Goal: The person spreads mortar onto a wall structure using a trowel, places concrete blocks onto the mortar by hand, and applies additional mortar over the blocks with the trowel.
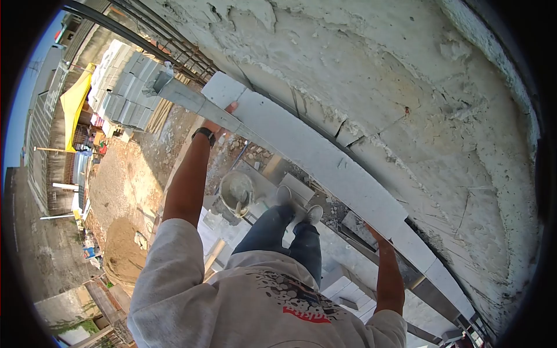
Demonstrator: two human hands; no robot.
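A long grey metal straightedge point(200, 104) lies along the front edge of a row of white blocks point(325, 165) on the wall. My left hand point(219, 126) grips it near its far left end, with fingertips curled over the upper edge. A dark watch is on that wrist. Lower right, my right hand point(381, 236) is closed at the same front edge, where the straightedge looks like a thin strip against the blocks. Its fingers are partly hidden.
A rough plastered wall point(406, 98) rises behind the blocks. Below, a bucket of grey mortar point(237, 191) stands beside my shoes on the platform. Stacked grey blocks point(133, 90), a yellow tarp point(75, 107) and a sand pile point(123, 249) are on the ground at left.
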